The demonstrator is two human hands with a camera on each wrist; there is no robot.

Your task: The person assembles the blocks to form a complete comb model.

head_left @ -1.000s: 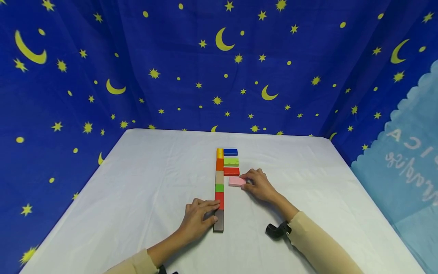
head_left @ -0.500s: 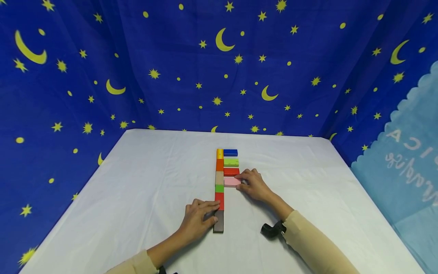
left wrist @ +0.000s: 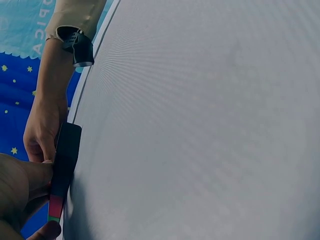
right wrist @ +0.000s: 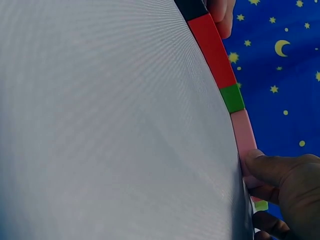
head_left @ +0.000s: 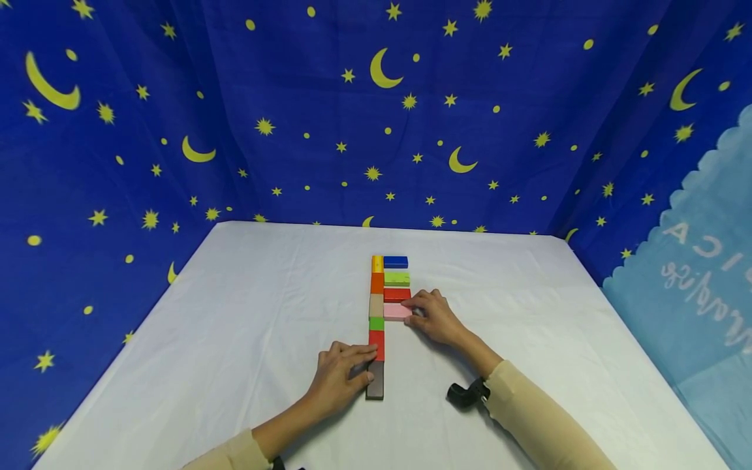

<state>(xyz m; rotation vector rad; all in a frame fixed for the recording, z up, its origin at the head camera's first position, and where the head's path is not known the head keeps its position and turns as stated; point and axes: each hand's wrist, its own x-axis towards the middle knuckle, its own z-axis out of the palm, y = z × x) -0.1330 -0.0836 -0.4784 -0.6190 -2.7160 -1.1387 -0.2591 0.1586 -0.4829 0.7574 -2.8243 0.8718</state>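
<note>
On the white cloth, a column of coloured blocks runs toward me: yellow, orange, beige, green (head_left: pixel 376 324), red (head_left: pixel 380 339) and dark grey (head_left: pixel 376 385). My right hand (head_left: pixel 437 318) pinches the right end of a pink block (head_left: pixel 396 311) between thumb and fingers. The pink block's left end meets the column beside the beige block (head_left: pixel 376 305). With its fingers fairly straight, my left hand (head_left: pixel 336 378) rests against the column's left side, fingertips on the red block and thumb at the dark grey one. In the right wrist view, the thumb (right wrist: pixel 270 167) presses the pink block (right wrist: pixel 244 132).
Blue (head_left: pixel 396 262), lime green (head_left: pixel 397 279) and red (head_left: pixel 395 295) blocks lie crosswise along the column's right side, above the pink one. A blue star-patterned cloth (head_left: pixel 329 98) stands behind the table (head_left: pixel 264 274). Light blue fabric hangs at the right.
My right hand has slid the pink block left, closing the gap to the column. In the last half second little has moved. My left hand has stayed in place.
</note>
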